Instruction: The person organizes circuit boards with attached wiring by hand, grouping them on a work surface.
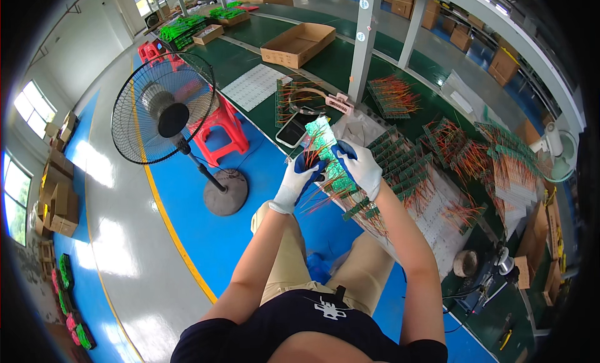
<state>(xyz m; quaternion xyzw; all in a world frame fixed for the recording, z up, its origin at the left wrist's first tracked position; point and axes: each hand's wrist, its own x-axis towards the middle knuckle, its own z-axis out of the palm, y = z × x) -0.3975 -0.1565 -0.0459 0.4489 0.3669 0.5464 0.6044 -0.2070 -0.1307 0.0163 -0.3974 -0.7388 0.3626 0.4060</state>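
Above my lap I hold a bright green circuit board panel tilted in front of me, with red and orange wires hanging from its lower left side. My left hand, in a white glove with dark blue fingertips, is closed at the panel's left edge, among the wires. In a matching glove, my right hand pinches the panel's right edge. Just beyond lies a smartphone on the bench. Several green boards with wires lie in rows to the right of my right hand.
A standing fan and a red stool are at the left. Cardboard trays sit on the green bench. Wired board stacks, a small fan, a metal spool and pliers are at the right. A grey post rises ahead.
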